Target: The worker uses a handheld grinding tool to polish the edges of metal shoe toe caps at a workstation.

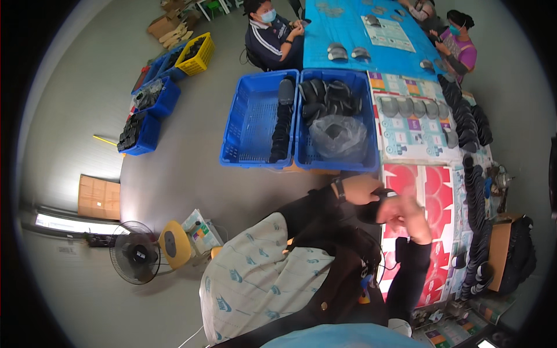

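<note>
My left hand, with a dark band at the wrist, grips a small black curved piece by the edge of the worktable. Close against that piece is my right hand, its fingers bent and smeared by motion. Whether the right fingers pinch anything cannot be made out. Below the hands lies a red and white printed sheet. Just beyond it, several grey cup-shaped pieces are lined up on a printed sheet. Long stacked rows of black curved pieces run along the table's right side.
Ahead stand two blue crates, the left one with a black stack, the right one with black pieces and a clear plastic bag. Two masked people sit at a blue-covered table. A fan and a yellow chair stand left.
</note>
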Action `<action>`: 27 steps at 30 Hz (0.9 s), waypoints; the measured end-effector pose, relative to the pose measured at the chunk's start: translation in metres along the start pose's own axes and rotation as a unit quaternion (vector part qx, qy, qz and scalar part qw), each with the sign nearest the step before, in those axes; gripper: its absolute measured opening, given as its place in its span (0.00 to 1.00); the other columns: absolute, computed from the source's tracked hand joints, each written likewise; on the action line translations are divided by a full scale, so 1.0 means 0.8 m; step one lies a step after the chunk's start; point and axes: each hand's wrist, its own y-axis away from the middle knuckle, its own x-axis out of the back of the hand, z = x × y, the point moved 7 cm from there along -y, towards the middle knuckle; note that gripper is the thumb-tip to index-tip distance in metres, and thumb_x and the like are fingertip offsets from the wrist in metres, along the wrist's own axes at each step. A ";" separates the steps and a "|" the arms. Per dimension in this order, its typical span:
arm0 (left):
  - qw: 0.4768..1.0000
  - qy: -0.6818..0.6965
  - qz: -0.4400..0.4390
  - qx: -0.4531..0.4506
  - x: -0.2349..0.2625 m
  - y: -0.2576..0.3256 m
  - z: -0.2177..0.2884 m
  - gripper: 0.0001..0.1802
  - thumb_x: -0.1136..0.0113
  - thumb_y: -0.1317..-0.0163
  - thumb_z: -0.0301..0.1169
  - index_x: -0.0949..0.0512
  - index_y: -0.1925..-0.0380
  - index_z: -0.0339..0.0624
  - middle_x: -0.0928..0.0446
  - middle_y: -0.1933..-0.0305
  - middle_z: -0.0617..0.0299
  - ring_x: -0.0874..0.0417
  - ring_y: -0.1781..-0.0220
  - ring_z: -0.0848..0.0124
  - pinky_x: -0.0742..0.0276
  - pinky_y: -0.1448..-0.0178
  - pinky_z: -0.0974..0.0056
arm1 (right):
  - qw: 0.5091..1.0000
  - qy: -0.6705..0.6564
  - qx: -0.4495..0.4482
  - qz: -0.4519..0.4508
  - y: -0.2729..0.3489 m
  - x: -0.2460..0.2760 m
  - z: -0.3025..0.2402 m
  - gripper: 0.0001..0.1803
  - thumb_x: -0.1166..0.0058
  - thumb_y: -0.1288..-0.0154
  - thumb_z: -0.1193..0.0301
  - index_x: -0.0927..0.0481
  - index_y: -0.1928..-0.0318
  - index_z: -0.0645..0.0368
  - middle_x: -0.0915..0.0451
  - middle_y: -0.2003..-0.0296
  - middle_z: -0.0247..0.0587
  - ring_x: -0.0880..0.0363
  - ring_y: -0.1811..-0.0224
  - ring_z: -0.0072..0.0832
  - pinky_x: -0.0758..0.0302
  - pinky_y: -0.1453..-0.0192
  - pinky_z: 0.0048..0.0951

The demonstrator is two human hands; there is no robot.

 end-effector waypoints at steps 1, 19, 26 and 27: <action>1.000 0.013 0.017 -0.002 0.004 0.003 -0.008 0.19 0.38 0.36 0.36 0.21 0.48 0.40 0.16 0.63 0.48 0.16 0.62 0.53 0.24 0.57 0.56 | 0.990 0.057 0.079 -0.098 -0.017 -0.031 -0.034 0.32 0.63 0.23 0.45 0.17 0.58 0.62 0.22 0.81 0.34 0.31 0.83 0.21 0.36 0.77 0.24; 0.981 0.080 0.152 0.091 0.000 0.063 -0.161 0.22 0.37 0.38 0.37 0.23 0.47 0.35 0.19 0.50 0.43 0.19 0.46 0.48 0.25 0.42 0.54 | 0.651 0.121 0.716 0.220 0.175 -0.076 -0.159 0.10 0.53 0.43 0.74 0.27 0.81 0.58 0.32 0.86 0.33 0.29 0.84 0.26 0.28 0.42 0.49; 0.973 0.137 0.159 0.096 -0.026 0.009 -0.140 0.19 0.37 0.36 0.32 0.22 0.49 0.32 0.16 0.54 0.53 0.17 0.53 0.65 0.22 0.46 0.59 | 0.968 -0.113 0.223 0.030 -0.007 -0.010 0.013 0.18 0.51 0.31 0.64 0.24 0.67 0.69 0.25 0.78 0.41 0.23 0.75 0.28 0.25 0.56 0.33; 0.953 0.225 0.182 0.084 -0.023 0.007 -0.127 0.17 0.37 0.34 0.29 0.22 0.48 0.31 0.17 0.52 0.56 0.18 0.52 0.68 0.23 0.45 0.61 | 0.955 -0.052 0.201 0.210 -0.010 0.019 0.045 0.19 0.47 0.32 0.62 0.23 0.62 0.71 0.20 0.72 0.46 0.19 0.69 0.32 0.24 0.51 0.36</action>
